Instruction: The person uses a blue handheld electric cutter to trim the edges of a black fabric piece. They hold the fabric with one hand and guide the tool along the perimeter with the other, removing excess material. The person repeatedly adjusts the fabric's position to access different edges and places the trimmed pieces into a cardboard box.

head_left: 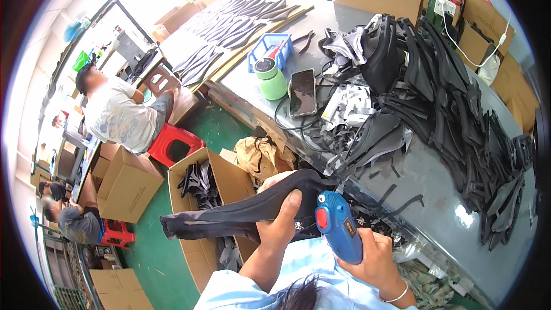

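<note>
My left hand point(278, 224) is closed round a long black curved fabric-covered piece point(224, 216), its thumb pressed on the near face. The piece's narrow end points left, and its broad end curls toward the tool. In my right hand point(376, 258) is a blue handheld power tool point(340, 227) with a red button and a thin tip. That tip is at the broad end of the piece; whether it touches cannot be made out. Black and grey scraps point(344, 152) lie on the table just beyond, by a heap of similar black pieces point(442, 92).
On the grey table point(442, 195) stand a green bottle point(271, 79), a phone point(303, 93), a blue basket point(270, 51) and pliers point(304, 43). An open cardboard box point(198, 264) sits below, left of the table. A person point(120, 109) sits on a red stool point(175, 143) farther left.
</note>
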Motion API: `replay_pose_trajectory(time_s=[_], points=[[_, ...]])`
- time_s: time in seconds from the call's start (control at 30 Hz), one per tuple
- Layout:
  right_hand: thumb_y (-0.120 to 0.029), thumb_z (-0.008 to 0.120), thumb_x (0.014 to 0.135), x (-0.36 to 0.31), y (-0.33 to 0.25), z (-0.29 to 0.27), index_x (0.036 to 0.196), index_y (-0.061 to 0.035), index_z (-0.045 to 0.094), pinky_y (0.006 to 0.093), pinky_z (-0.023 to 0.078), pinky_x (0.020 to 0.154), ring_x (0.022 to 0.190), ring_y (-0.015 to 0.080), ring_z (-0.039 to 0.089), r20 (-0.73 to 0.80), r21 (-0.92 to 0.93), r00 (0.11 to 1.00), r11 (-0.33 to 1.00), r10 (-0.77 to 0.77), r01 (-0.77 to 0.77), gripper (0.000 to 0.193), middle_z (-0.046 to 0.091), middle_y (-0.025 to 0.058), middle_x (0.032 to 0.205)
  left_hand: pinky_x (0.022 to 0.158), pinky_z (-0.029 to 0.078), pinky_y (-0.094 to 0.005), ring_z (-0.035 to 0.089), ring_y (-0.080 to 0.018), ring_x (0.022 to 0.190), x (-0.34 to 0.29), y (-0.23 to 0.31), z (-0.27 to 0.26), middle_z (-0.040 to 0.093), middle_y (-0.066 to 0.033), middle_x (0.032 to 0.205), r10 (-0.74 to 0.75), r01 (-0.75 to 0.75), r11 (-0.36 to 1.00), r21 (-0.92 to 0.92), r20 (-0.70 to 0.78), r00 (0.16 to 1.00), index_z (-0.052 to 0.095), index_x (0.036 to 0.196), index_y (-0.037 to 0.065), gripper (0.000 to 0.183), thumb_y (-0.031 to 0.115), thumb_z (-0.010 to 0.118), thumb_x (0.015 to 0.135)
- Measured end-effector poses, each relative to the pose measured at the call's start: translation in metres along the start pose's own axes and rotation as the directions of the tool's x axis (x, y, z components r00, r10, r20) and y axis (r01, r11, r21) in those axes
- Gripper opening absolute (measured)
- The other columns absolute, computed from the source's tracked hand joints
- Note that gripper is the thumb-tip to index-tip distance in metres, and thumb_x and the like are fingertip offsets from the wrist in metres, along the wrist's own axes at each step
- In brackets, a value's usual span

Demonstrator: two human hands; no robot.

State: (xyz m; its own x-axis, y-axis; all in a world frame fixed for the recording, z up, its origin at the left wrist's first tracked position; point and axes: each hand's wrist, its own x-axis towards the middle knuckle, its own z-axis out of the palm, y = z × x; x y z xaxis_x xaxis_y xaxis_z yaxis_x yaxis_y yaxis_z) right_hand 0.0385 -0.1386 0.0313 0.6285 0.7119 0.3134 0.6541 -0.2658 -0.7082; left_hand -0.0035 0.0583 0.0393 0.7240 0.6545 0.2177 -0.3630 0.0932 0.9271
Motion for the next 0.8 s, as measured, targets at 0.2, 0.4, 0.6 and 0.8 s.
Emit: replay_pose_trajectory(time_s=[0.2,0.4,0.6,0.8], points=[[-0.019,0.08,0.06,0.0,0.0,0.002,0.096,-0.0007,0.05,0.0352,0.047,0.053,0.053,0.0264,0.059,0.002,0.068,0.999,0.996,0.053,-0.053,0.05,0.058,0.0091,0.062,0.084,0.042,-0.0251,0.055,-0.0112,0.091,0.002,0.001,0.002,0.062,-0.008,0.1,-0.045,0.051,0.996,-0.072,0.086,0.995,0.056,0.111,-0.004,0.03,0.01,0.062,0.085],[-0.018,0.081,0.057,-0.001,0.002,-0.004,0.097,0.0008,0.051,0.0339,0.045,0.053,0.051,0.0264,0.058,0.009,-0.107,1.0,0.994,-0.015,0.016,0.053,0.058,0.0096,0.061,0.077,0.045,-0.0242,0.056,-0.0105,0.087,0.018,0.027,-0.006,0.062,-0.0067,0.096,-0.249,0.247,0.968,0.042,0.275,0.928,0.059,0.107,-0.004,0.025,0.005,0.06,0.084],[-0.018,0.082,0.055,-0.001,0.002,-0.004,0.094,0.0022,0.053,0.0334,0.045,0.052,0.05,0.0266,0.057,0.053,-0.105,0.998,0.994,-0.027,0.033,0.052,0.058,0.0101,0.061,0.077,0.047,-0.0262,0.059,-0.012,0.085,0.042,0.039,-0.022,0.064,-0.0075,0.095,-0.354,0.069,0.861,0.503,0.496,0.793,0.061,0.105,-0.005,0.027,-0.003,0.058,0.079],[-0.017,0.079,0.057,-0.003,0.005,-0.001,0.092,0.0026,0.054,0.0347,0.047,0.051,0.052,0.0269,0.06,0.086,0.006,0.996,0.999,-0.032,0.032,0.047,0.059,0.0109,0.06,0.069,0.049,-0.031,0.062,-0.0239,0.076,0.043,0.016,-0.029,0.064,-0.0109,0.086,-0.136,-0.294,0.806,0.514,0.644,0.753,0.064,0.102,0.001,0.03,0.001,0.062,0.073]])
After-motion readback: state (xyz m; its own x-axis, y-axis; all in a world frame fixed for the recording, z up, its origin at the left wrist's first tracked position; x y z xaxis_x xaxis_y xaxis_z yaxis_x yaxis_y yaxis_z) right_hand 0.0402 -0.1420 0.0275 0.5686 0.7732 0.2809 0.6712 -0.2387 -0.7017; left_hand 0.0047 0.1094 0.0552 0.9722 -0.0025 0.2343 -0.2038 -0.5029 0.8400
